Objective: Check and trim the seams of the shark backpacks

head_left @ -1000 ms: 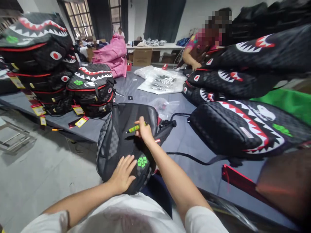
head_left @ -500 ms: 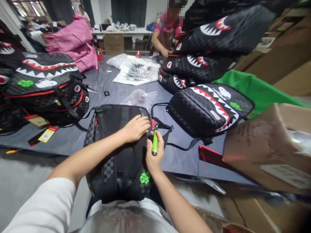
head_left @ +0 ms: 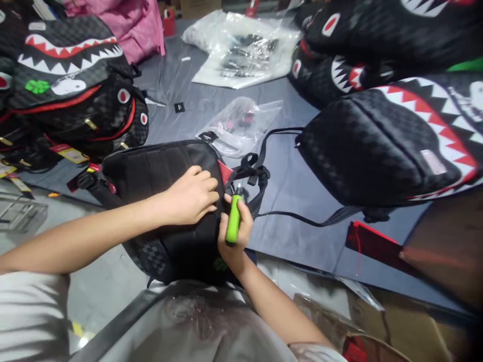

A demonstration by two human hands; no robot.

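A black backpack [head_left: 162,171] lies in front of me, its front edge against my body. A dark checkered patch [head_left: 151,254] shows near its lower left. My left hand [head_left: 194,196] presses on the panel with its fingers curled into the fabric near the right edge. In my right hand [head_left: 237,229] is a lime-green tool [head_left: 233,218] with a thin metal tip, held upright beside that edge. The tip is near a small red piece [head_left: 225,172] and the black straps [head_left: 256,173]. What the tip touches is too small to tell.
Another shark-mouth backpack [head_left: 350,151] lies to the right, its strap trailing toward mine. More backpacks are stacked at left [head_left: 75,75] and back right. Plastic bags [head_left: 245,55] lie behind. A cardboard box [head_left: 445,246] and a dark red-edged tag [head_left: 373,244] are at right.
The view has tipped down and come closer. The backpack has turned and shifted left. My left hand's fingers are now more curled; my right hand still holds the green tool.
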